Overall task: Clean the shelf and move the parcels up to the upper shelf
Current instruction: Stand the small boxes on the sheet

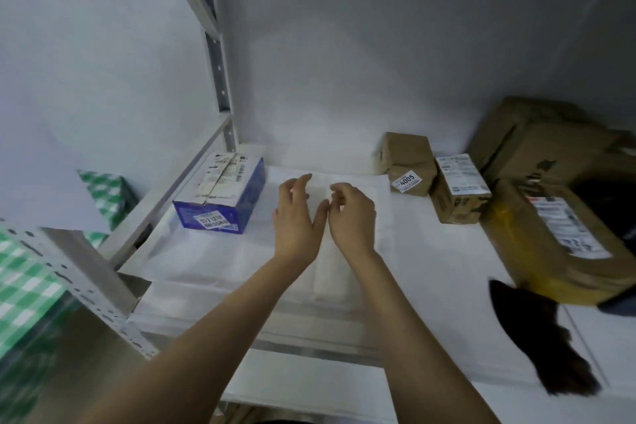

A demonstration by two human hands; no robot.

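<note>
Labels first: the blue cardboard box (220,196) with the taped white top carries a white sticker (214,221) on its front that seems to read "53-2-2210". Over to the right, the small parcel wrapped in brown paper (407,162) shows a tag with "4005". Just beside it is a small brown cardboard box (459,189) with a white shipping label, print too blurred to read. Next right is a large brown cardboard parcel bound in yellow tape (557,244), and its label is unreadable too. Behind it sits a big plain cardboard box (537,138).

All of them sit closed on the white shelf board (447,268), so what is inside stays hidden. A thin white cloth (364,193) lies flat in the gap between the blue box and the paper parcel.

Both hands are over that cloth, side by side. The left hand (297,217) is released, fingers fairly straight. The right hand (351,217) has loosely curled fingers, but whether they pinch the cloth cannot be told. No parcel is touched.
</note>
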